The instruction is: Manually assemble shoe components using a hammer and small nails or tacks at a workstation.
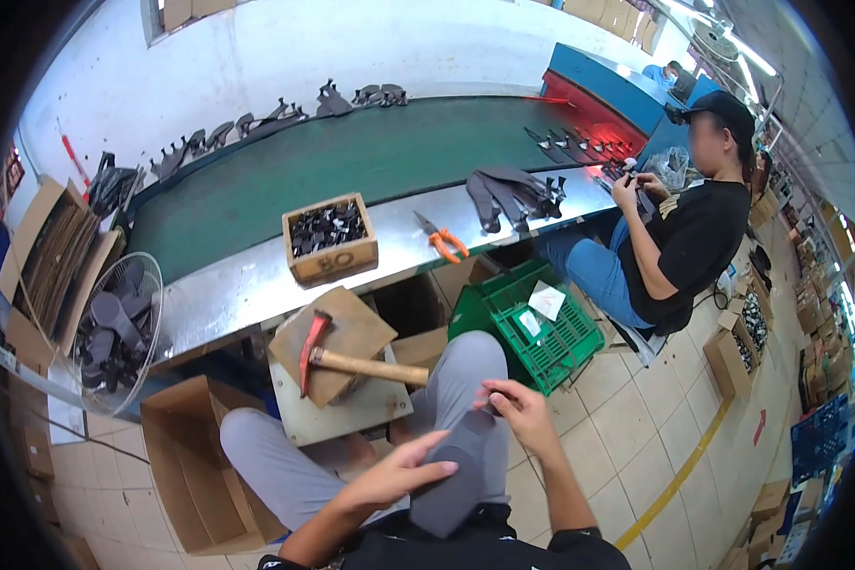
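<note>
The grey piece (451,489), flat and dark, is over the seated person's lap, its wide end toward the body. The left hand (399,480) is partly open, thumb lying on the piece's face; whether it grips cannot be told. The right hand (522,413) is closed in a pinch at the piece's narrow upper end; fine detail there is too small to tell.

Ahead, a hammer (366,367) lies across a wooden block (359,318) on a low stand (342,421), its handle overhanging the block's edge and reaching the right knee. The wooden box (335,265) of black parts stands at the tabletop's (223,309) front edge; a stretch of metal separates it from the pliers (442,239). A green crate (579,347) limits room beyond the right knee; an open carton (185,465) borders the left.
</note>
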A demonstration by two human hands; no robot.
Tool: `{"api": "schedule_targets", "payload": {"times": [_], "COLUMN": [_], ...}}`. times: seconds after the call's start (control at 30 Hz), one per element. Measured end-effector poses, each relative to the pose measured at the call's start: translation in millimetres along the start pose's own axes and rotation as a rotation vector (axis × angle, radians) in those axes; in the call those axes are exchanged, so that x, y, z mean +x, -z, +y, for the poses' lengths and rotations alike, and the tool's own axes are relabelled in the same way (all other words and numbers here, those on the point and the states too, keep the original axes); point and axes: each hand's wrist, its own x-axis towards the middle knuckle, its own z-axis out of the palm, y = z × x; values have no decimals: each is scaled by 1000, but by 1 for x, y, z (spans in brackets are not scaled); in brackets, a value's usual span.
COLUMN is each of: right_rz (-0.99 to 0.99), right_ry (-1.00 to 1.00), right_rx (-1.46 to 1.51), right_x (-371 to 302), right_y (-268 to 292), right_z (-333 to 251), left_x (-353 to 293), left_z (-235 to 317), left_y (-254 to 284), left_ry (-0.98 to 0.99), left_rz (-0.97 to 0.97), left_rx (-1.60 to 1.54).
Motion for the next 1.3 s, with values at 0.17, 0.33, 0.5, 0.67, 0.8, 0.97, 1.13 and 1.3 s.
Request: {"api": "schedule_targets", "payload": {"times": [0.17,0.33,0.5,0.67,0.8,0.97,1.13,1.3], "right_rz": [271,631,625,757,604,667,823,1040], "right_ry": [411,528,591,728,742,622,641,606], "right_rx": [-596,-1002,-704,-911,-1027,-1133,-1110,-1122], "right_x": [191,397,480,458,443,443,442,441], "right_y": [115,286,262,263,229,231,223,215], "right_z": [-53,-37,12,20,-2,7,-10,-56], "left_x": [-76,-186,-451,-380,-365,-322,-319,-350], "left_z": [95,157,201,85,41,31,25,7], "left_y": [64,204,365,432,411,385,338,310], "left_ry": [-484,-1001,-823,-619,-652,-674,-702,-587], "left_rz": [604,1448,2081,2199,2066,1899,1863,1966], "left_rx": [205,289,367,598,901,789,768,923]}}
